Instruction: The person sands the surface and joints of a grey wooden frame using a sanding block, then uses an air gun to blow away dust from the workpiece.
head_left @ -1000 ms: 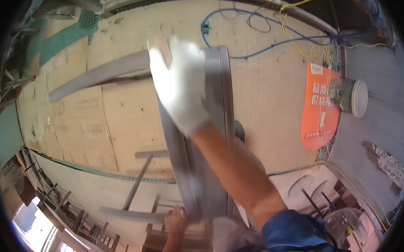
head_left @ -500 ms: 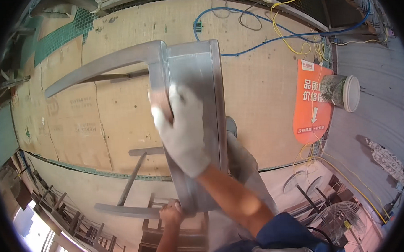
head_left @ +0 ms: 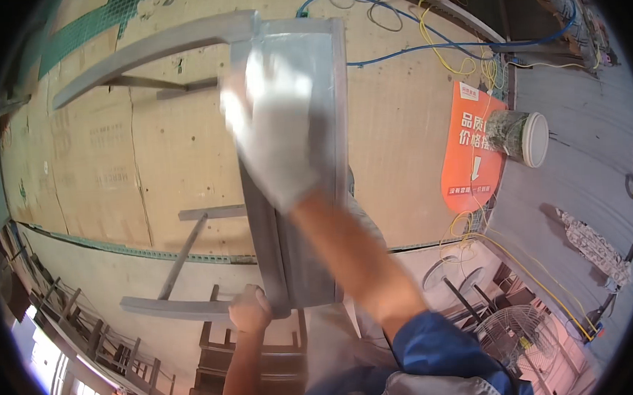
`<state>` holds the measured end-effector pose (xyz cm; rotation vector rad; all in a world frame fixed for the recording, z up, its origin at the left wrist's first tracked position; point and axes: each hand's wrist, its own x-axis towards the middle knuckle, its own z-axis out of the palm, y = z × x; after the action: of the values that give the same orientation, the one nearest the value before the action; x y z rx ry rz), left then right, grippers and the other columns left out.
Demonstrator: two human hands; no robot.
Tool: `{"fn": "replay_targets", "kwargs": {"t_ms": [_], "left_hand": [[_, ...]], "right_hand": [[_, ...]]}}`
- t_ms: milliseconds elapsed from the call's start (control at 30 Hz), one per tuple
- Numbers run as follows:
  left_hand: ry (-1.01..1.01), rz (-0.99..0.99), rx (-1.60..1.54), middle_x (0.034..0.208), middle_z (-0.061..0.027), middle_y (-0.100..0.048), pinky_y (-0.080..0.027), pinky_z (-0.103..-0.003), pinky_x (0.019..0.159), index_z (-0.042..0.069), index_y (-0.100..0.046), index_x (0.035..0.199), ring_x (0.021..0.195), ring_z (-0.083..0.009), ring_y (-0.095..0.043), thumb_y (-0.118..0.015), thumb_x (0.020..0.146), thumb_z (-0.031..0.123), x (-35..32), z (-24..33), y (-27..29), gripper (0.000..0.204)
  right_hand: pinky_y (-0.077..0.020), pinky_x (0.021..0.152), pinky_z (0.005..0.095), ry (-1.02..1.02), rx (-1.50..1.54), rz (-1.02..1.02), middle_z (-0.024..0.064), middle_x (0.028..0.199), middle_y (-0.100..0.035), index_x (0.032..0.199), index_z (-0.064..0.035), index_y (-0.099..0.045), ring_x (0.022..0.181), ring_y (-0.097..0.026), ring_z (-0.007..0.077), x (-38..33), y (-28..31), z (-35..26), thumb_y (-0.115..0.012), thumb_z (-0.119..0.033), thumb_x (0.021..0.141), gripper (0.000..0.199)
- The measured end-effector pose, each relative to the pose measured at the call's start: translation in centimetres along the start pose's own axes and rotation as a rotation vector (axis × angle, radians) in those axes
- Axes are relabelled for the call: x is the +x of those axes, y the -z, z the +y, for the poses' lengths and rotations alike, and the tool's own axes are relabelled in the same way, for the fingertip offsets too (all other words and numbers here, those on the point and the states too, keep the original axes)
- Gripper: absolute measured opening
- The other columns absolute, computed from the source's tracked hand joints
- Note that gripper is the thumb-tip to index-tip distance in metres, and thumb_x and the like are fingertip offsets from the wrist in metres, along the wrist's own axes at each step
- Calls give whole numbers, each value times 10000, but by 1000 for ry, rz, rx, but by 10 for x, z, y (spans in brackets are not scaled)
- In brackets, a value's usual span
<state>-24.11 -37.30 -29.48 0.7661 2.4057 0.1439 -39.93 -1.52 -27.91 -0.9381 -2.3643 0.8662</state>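
Plainly grey chair [head_left: 302, 262], smooth-looking, far leg [head_left: 140, 51] curved, sheen toward far end; left hand [head_left: 251, 309] clasps near leg [head_left: 172, 307]; gloved right hand [head_left: 277, 131] blurred, cannot tell grip.

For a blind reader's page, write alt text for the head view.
A white-gloved right hand, blurred, is over a grey chair-like frame with its legs pointing left; the bare left hand holds its near end. Around it are tan sheeting, an orange sign and a bucket.

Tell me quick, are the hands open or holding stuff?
Left hand: closed, holding the chair leg.
Right hand: gloved, over the chair; too blurred to tell.
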Motion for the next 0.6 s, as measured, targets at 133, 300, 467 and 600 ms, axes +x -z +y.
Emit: {"fn": "replay_targets", "kwargs": {"t_ms": [133,300,467,600], "left_hand": [[-29,62,32,785,-115,-676,-522,-498,583,125,-671,897,662,-375,-662,-521,979,182,9,14,3,181],[-100,124,-43,796,-125,-625,-516,-507,619,93,-587,839,627,-392,-611,-480,1018,154,10,7,1,218],[-112,164,-82,801,-138,-644,-519,-519,617,81,-601,846,647,-402,-633,-485,1033,180,2,7,3,242],[-58,163,-32,824,-124,-690,-549,-504,659,102,-659,843,671,-388,-674,-504,1037,234,15,16,-3,282]], "right_hand": [[-471,904,516,384,-331,114,220,1127,-646,1303,3,-635,1034,-594,399,7,-2,35,-699,-196,932,426],[-534,740,514,22,12,-202,230,1163,-649,1323,33,-614,899,-672,410,-219,64,-29,-800,-98,828,545],[-468,957,518,27,28,-313,291,1289,-600,1408,46,-558,1089,-591,456,-174,48,-11,-735,-196,895,595],[-491,907,538,243,-279,-220,237,1018,-699,1136,-9,-711,955,-618,439,9,32,16,-654,-342,932,395]]}}
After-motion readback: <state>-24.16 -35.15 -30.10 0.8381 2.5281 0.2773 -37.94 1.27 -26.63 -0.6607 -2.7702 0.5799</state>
